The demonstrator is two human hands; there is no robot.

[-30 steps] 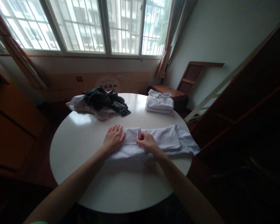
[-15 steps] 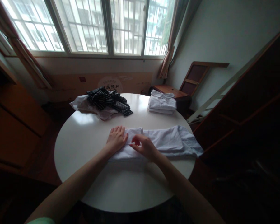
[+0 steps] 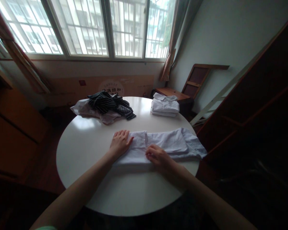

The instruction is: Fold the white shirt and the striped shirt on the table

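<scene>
A white shirt [image 3: 168, 141], folded into a long strip, lies across the middle of the table, its bluish-white end spread loosely to the right. My left hand [image 3: 120, 142] rests flat on the strip's left part with the fingers stretched out. Against the near side of the cloth, just right of the fold line, my right hand [image 3: 157, 155] has its fingers curled and pinched on the fabric. The fingertips of that hand are partly hidden.
The round white table [image 3: 86, 166] carries a heap of dark striped clothes [image 3: 108, 103] on a pale plastic bag [image 3: 83, 108] at the back left. A stack of folded white shirts [image 3: 164, 105] sits at the back right. Beyond it stands a wooden chair [image 3: 175, 93].
My right hand has moved right and slightly down along the shirt, and its fingers have closed from a loose curve. My left hand stays in place. The view has shifted slightly.
</scene>
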